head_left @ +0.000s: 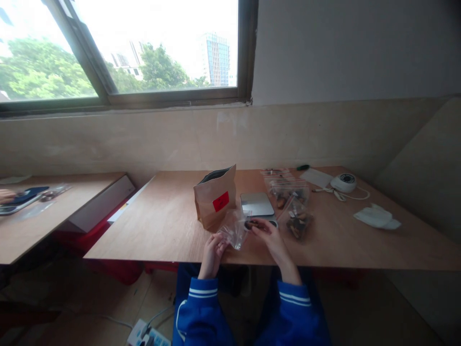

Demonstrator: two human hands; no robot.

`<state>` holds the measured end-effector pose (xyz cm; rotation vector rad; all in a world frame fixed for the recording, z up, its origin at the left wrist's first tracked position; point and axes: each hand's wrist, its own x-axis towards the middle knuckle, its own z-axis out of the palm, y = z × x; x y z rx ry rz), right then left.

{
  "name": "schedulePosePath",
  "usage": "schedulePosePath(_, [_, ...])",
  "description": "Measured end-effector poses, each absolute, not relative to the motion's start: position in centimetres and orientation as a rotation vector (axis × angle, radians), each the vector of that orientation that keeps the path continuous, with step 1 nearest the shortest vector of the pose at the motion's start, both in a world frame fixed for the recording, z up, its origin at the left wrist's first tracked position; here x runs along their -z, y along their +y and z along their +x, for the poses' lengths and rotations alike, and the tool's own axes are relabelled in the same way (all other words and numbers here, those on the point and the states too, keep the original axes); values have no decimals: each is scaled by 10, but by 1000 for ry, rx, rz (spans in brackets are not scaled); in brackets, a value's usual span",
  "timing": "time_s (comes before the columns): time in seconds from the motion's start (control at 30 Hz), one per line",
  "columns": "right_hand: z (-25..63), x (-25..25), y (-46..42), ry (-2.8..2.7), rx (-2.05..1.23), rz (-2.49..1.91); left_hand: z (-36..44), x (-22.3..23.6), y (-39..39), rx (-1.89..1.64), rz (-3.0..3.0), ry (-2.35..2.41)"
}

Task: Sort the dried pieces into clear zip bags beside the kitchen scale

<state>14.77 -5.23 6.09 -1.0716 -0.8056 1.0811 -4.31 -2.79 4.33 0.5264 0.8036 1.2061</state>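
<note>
My left hand (213, 253) is closed on the near edge of a small clear plastic bag (236, 231) at the front of the wooden table (162, 226). My right hand (271, 238) pinches some dark pieces (253, 224) at the bag's open side, beside a small silver scale (257, 204). An open brown paper pouch with a red label (215, 196) stands upright just behind the bag. Both sleeves are blue with white stripes.
Filled clear bags (296, 218) lie right of the scale, several more behind them. A white round device with a cord (344, 182), white paper (317, 177) and a white cloth (376, 216) sit at the right. Another person's hand (6, 195) rests on the left table. A power strip (147, 336) lies on the floor.
</note>
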Motion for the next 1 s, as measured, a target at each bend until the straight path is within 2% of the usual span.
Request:
schedulePosePath(0.1, [168,-70,-60,-711,-1038,-1069,-47,-43,-26,-1210,507,803])
schedulePosePath(0.23, [169,-104,-48,-687,-790,-1039,-51,-40,-25,-1221,485,792])
schedulePosePath(0.4, [127,-184,1,-1139,-524,-1005,-52,-35,-27,-1239,484,767])
schedulePosePath(0.5, [103,-216,33,-1379,-399,-987,-53,-33,-28,-1248,484,759])
schedulePosePath(0.67, [87,-211,63,-1626,-213,-1030,-54,-30,-27,-1252,485,743])
schedulePosePath(0.87, [94,-202,60,-1828,-43,-1076,-54,-29,-27,-1259,496,735])
schedulePosePath(1.0, [105,-202,40,-1738,-4,-1097,-54,-33,-28,-1250,525,733])
